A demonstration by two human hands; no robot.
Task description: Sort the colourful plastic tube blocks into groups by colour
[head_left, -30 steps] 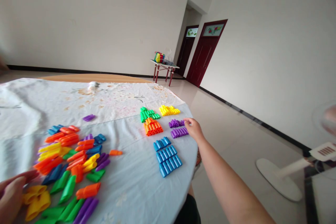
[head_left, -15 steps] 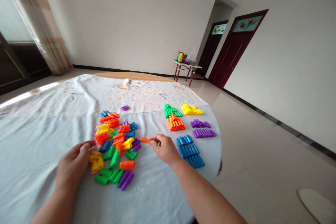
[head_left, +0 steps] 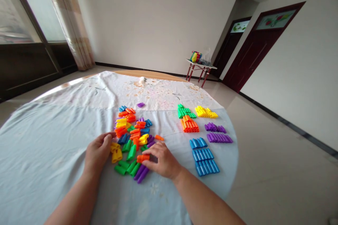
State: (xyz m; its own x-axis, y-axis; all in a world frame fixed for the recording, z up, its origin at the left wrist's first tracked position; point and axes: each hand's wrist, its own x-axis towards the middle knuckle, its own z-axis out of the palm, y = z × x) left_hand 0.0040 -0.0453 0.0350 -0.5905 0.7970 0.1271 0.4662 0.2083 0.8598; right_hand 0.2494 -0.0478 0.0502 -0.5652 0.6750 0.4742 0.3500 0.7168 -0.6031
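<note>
A mixed pile of short plastic tubes [head_left: 131,152] in orange, yellow, green, blue and purple lies in front of me. My right hand [head_left: 161,158] has thumb and fingers closed around a pair of orange tubes [head_left: 142,158] at the pile's right side. Just beyond that hand, a single orange tube [head_left: 159,137] rests on the cloth. At the pile's left edge is my left hand [head_left: 98,149], thumb and fingers pressed together; whatever they hold is hidden. Yellow tubes [head_left: 116,156] lie beside its fingertips.
To the right stand colour groups of tubes: green [head_left: 185,111], yellow [head_left: 206,112], orange [head_left: 189,125], purple [head_left: 219,137] and blue [head_left: 204,155]. A lone purple tube piece [head_left: 141,104] lies behind the pile. The blue cloth [head_left: 66,140] has folds. Beyond stands a small table [head_left: 202,64].
My right hand has let go of the single orange tube, leaving it on the cloth, and moved nearer to me onto the orange pair. The left hand stays at the pile's edge. The view has shifted.
</note>
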